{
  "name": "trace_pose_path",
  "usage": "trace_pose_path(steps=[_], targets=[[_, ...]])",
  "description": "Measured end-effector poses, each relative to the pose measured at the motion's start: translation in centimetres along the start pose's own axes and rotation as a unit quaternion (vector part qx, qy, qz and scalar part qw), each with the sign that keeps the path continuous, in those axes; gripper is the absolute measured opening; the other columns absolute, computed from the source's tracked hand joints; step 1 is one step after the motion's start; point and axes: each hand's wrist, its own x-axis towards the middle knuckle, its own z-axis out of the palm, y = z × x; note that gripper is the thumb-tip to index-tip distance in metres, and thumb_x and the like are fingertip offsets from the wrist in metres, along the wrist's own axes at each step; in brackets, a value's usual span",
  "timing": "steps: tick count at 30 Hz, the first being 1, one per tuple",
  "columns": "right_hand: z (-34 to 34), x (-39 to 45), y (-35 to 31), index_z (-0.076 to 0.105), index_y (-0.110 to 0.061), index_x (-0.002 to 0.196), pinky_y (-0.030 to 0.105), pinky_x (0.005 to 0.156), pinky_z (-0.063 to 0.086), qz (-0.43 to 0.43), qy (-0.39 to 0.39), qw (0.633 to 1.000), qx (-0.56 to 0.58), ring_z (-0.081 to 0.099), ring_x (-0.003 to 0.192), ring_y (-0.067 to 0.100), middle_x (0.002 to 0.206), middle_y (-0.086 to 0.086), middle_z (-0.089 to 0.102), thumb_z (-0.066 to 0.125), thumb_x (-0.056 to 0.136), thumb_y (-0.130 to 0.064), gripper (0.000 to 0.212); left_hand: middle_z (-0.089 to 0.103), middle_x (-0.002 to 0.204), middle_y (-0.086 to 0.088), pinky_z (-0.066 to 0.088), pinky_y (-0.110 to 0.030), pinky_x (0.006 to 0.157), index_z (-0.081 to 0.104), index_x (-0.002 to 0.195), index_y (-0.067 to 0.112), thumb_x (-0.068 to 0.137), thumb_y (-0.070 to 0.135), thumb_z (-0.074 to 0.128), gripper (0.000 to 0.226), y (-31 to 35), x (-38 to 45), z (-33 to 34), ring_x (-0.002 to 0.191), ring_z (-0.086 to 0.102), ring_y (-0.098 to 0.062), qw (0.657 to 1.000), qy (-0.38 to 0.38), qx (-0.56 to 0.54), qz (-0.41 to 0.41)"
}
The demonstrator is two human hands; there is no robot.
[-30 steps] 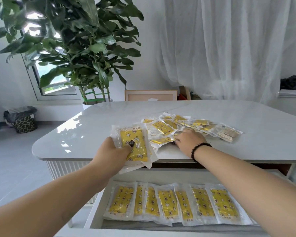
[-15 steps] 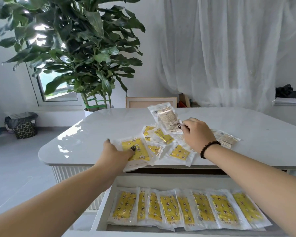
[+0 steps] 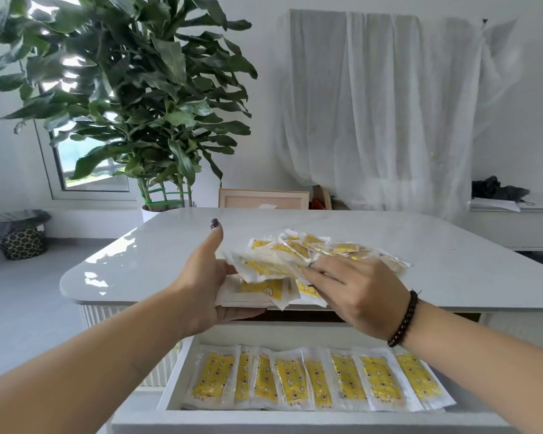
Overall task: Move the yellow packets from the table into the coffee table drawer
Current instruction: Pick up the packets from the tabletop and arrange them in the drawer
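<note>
My left hand [image 3: 206, 277] holds a stack of yellow packets [image 3: 257, 291] at the white table's [image 3: 458, 264] front edge, fingers curled under the stack and thumb raised. My right hand [image 3: 355, 292] pinches a few more yellow packets [image 3: 271, 261] and lays them over that stack. A loose pile of yellow packets [image 3: 342, 247] lies on the table just behind my right hand. Below, the open drawer [image 3: 295, 416] holds a row of several yellow packets [image 3: 314, 380] lying side by side.
A large potted plant [image 3: 132, 98] stands behind the table's left corner, with a framed board [image 3: 264, 198] beside it. A dark patterned bin [image 3: 21, 238] sits on the floor at left. A white cabinet [image 3: 521, 223] stands at right, with curtains behind.
My right hand has carried lifted packets left onto the stack in my left hand. My left thumb has come off the stack and now points up. The view tilted upward.
</note>
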Motion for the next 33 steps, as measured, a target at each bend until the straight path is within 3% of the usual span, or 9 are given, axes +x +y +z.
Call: trace_pose_path(steps=[2, 4, 6, 8, 11, 16, 23, 29, 33], targets=[[-1.1, -0.5, 0.0, 0.074, -0.004, 0.091, 0.028, 0.049, 0.054, -0.025, 0.005, 1.000, -0.015, 0.067, 0.066, 0.020, 0.085, 0.007, 0.071, 0.073, 0.076, -0.001, 0.016, 0.075, 0.093, -0.019, 0.061, -0.043, 0.071, 0.071, 0.105, 0.004, 0.091, 0.062, 0.043, 0.066, 0.4, -0.9, 0.3, 0.073, 0.073, -0.031, 0.997, -0.047, 0.069, -0.005], [-2.3, -1.0, 0.1, 0.075, -0.003, 0.091, 0.025, 0.054, 0.055, -0.041, 0.007, 0.999, -0.022, 0.069, 0.071, 0.020, 0.086, 0.007, 0.071, 0.070, 0.078, 0.000, 0.014, 0.075, 0.091, -0.016, 0.061, -0.041, 0.074, 0.068, 0.108, 0.003, 0.091, 0.033, 0.061, 0.035, 0.5, -1.7, 0.8, 0.073, 0.073, -0.026, 0.987, -0.067, 0.147, 0.006], [-3.3, -1.6, 0.0, 0.074, -0.004, 0.093, 0.028, 0.056, 0.056, -0.037, 0.005, 0.999, -0.021, 0.069, 0.077, 0.021, 0.088, 0.007, 0.071, 0.066, 0.083, 0.000, 0.014, 0.076, 0.087, -0.015, 0.062, -0.034, 0.064, 0.066, 0.108, 0.000, 0.088, 0.010, 0.066, 0.023, 0.0, -1.8, 1.1, 0.071, 0.073, -0.023, 0.983, -0.056, 0.173, 0.017], [-4.1, -2.0, 0.0, 0.074, -0.004, 0.093, 0.031, 0.055, 0.056, -0.013, -0.002, 1.000, -0.013, 0.067, 0.079, 0.023, 0.088, 0.007, 0.070, 0.066, 0.084, 0.000, 0.012, 0.075, 0.083, -0.013, 0.059, -0.029, 0.055, 0.065, 0.106, 0.001, 0.086, 0.005, 0.068, 0.021, -0.3, -2.0, 1.4, 0.067, 0.073, -0.021, 0.983, -0.044, 0.175, 0.026], [-5.1, -2.3, 0.3, 0.074, -0.006, 0.087, 0.026, 0.052, 0.051, 0.040, 0.008, 0.999, 0.001, 0.060, 0.074, 0.019, 0.085, 0.006, 0.068, 0.064, 0.086, -0.006, 0.011, 0.075, 0.090, -0.015, 0.058, -0.031, 0.054, 0.059, 0.112, 0.004, 0.082, 0.004, 0.072, 0.032, -0.8, -1.8, 1.9, 0.068, 0.073, -0.023, 0.985, -0.007, 0.168, 0.039], [-6.7, -1.8, 0.9, 0.077, -0.007, 0.085, 0.022, 0.043, 0.050, 0.150, 0.077, 0.985, 0.026, 0.061, 0.049, 0.013, 0.085, 0.003, 0.070, 0.048, 0.096, -0.026, 0.036, 0.074, 0.094, -0.016, 0.059, -0.032, 0.055, 0.056, 0.117, 0.004, 0.084, 0.004, 0.071, 0.036, -1.8, -1.5, 2.6, 0.072, 0.074, -0.025, 0.987, 0.014, 0.151, 0.046], [-6.1, -1.0, -1.9, 0.076, -0.004, 0.090, 0.024, 0.059, 0.057, 0.120, 0.093, 0.984, 0.091, 0.069, 0.070, 0.014, 0.088, 0.004, 0.071, 0.058, 0.089, -0.015, 0.021, 0.076, 0.085, -0.011, 0.057, -0.031, 0.055, 0.064, 0.107, 0.007, 0.091, 0.004, 0.060, 0.016, -2.3, -1.7, 3.8, 0.072, 0.074, -0.023, 0.992, -0.019, 0.100, 0.080], [-4.4, -1.2, -2.9, 0.076, -0.010, 0.092, 0.027, 0.058, 0.056, 0.126, 0.069, 0.984, 0.110, 0.068, 0.071, 0.015, 0.087, 0.001, 0.069, 0.056, 0.090, -0.019, 0.022, 0.076, 0.084, -0.012, 0.058, -0.041, 0.076, 0.067, 0.101, 0.008, 0.097, 0.014, 0.053, 0.015, -2.2, -1.2, 4.0, 0.079, 0.071, -0.030, 0.991, 0.014, 0.051, 0.119], [-3.8, -1.2, -3.4, 0.076, -0.014, 0.095, 0.031, 0.060, 0.053, 0.143, 0.061, 0.981, 0.116, 0.062, 0.071, 0.018, 0.090, -0.002, 0.067, 0.057, 0.089, -0.021, 0.021, 0.075, 0.101, -0.012, 0.052, -0.049, 0.093, 0.067, 0.114, 0.012, 0.101, 0.042, 0.038, 0.044, -2.6, -0.9, 3.9, 0.095, 0.071, -0.030, 0.992, -0.022, 0.027, 0.125]])
